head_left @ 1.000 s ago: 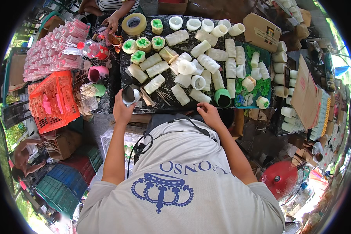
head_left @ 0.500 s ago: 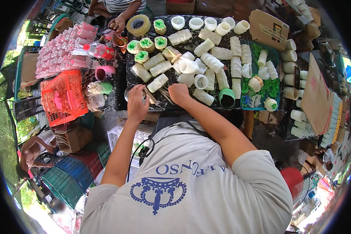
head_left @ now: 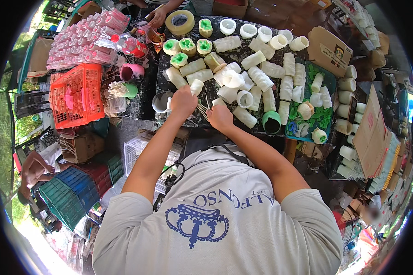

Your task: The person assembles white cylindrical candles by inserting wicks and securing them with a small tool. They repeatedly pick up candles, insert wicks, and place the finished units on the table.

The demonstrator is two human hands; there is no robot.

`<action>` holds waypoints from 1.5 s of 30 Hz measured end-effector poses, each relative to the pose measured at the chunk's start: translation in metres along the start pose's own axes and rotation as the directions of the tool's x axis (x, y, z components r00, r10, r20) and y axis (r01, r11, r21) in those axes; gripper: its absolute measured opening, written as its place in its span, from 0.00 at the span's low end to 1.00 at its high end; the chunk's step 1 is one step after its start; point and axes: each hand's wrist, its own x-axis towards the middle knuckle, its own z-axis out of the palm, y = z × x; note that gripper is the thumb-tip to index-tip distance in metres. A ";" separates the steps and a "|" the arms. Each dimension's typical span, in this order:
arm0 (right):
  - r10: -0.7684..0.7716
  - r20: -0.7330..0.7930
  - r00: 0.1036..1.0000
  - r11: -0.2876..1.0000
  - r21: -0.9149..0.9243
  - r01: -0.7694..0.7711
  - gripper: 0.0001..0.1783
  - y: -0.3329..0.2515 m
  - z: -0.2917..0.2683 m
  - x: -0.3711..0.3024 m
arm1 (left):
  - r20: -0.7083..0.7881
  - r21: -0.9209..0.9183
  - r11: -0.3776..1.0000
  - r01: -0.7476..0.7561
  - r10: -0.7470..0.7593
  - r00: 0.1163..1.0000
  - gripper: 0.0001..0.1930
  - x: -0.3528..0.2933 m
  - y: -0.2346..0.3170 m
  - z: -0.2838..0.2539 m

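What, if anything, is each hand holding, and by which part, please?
The left hand covers the near end of a white wax-like cylinder; a grip there seems likely. The right hand is at the thin sticks; whether it pinches one cannot be told.

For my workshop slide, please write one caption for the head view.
Left hand holding a whitish cylinder, right hand beside thin sticks, at a cluttered black table.

Remotely, I saw a roll of tape (head_left: 180, 30) near a red-capped bottle (head_left: 133, 46), a red basket (head_left: 80, 120) on the left, and a green crate (head_left: 62, 202) beside a blue crate (head_left: 79, 184) lower down.
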 end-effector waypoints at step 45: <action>0.023 0.235 0.972 0.328 0.916 -0.229 0.16 0.051 -0.058 -0.032 | 0.112 -0.368 0.930 0.001 0.043 0.993 0.27 -0.026 0.036 0.037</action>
